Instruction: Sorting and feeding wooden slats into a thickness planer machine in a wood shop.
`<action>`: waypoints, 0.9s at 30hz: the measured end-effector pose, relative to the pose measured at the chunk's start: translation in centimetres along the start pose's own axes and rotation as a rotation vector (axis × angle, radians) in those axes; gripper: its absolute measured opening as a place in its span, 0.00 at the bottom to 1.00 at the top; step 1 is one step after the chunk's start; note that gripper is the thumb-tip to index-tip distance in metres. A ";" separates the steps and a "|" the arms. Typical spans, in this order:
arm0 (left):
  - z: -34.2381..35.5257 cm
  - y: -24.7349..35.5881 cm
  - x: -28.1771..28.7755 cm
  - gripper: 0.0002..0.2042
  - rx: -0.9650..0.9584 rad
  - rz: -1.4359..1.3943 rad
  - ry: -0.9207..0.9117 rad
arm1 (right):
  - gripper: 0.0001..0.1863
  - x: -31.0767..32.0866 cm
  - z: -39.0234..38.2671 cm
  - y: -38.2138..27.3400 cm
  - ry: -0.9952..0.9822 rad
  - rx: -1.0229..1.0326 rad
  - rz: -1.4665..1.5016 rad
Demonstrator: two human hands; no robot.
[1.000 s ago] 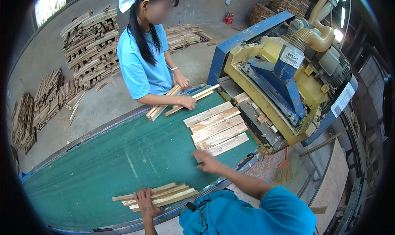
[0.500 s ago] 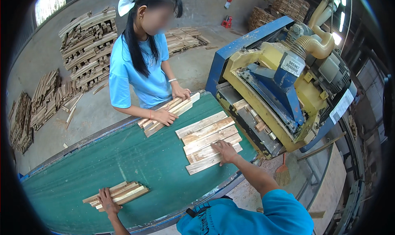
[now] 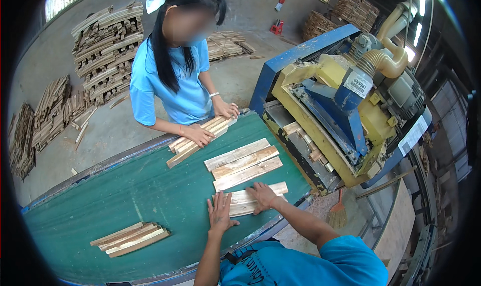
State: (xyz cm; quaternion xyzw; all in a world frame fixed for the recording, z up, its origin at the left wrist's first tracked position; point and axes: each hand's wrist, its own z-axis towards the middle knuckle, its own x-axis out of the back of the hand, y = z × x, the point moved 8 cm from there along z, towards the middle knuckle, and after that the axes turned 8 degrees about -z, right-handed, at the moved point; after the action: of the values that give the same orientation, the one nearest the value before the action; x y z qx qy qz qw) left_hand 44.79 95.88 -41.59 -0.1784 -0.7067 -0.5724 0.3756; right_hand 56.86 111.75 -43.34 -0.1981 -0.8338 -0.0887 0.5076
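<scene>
On the green belt [image 3: 185, 206], nearest my body, lie a few pale wooden slats [image 3: 240, 208] side by side. My right hand [image 3: 263, 198] grips across them, fingers over the far edge and thumb at the near side. At their left end rests my left hand [image 3: 220, 213], open, with its fingers stretched out and apart. Just beyond, three separate slats [image 3: 245, 165] lie in a row with a gap before the ones I touch. Part of the near slats is hidden under my hands.
Opposite me, a person [image 3: 170, 85] in a light blue shirt holds a bundle of slats [image 3: 200, 138]. Another slat bundle [image 3: 131, 239] lies on the belt at the left. A yellow and blue machine [image 3: 330, 110] stands at the right. Wood stacks [image 3: 107, 50] rise behind.
My left hand has let go of the left bundle and come right to the near slats. My right hand has drawn those slats toward me, away from the other three.
</scene>
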 end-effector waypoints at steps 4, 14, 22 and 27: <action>0.1 -1.7 -1.9 0.56 0.039 0.104 -0.017 | 0.63 -0.8 -1.2 -2.0 0.054 0.017 0.096; -2.7 -2.6 0.5 0.31 -0.022 0.056 0.114 | 0.25 -1.5 -2.2 -3.5 0.022 0.145 0.456; -8.0 -2.6 -0.4 0.25 0.067 0.067 0.138 | 0.43 2.4 4.7 6.0 0.409 -0.050 0.160; -8.8 -3.0 0.5 0.24 0.068 0.096 0.221 | 0.42 3.1 7.6 5.4 0.302 -0.101 0.018</action>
State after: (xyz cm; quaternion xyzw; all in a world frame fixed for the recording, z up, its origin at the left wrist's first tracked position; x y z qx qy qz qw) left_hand 45.34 86.61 -42.73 -0.1350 -0.6709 -0.5454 0.4839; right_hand 51.76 120.05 -44.47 -0.2152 -0.7408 -0.1545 0.6173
